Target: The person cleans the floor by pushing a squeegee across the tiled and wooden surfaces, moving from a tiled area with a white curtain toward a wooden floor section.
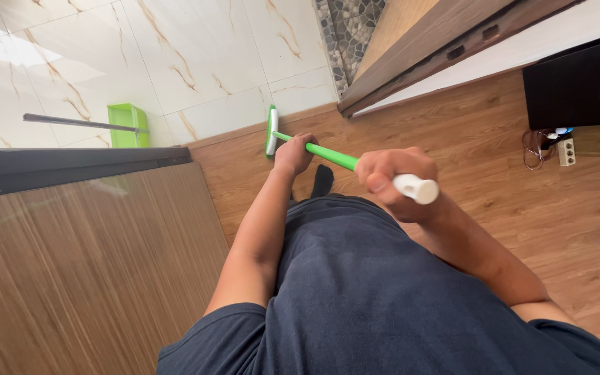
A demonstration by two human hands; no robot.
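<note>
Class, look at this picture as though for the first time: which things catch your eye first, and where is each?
The bright green broom handle runs across the middle, gripped by the left hand lower down and the right hand near its white end cap. Its broom head rests where the wooden floor meets the marble tiles. A green dustpan stands on the tiles at left.

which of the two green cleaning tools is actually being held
The green-handled broom, gripped by the left hand and right hand. The green dustpan stands apart, untouched, on the marble tiles.
</note>
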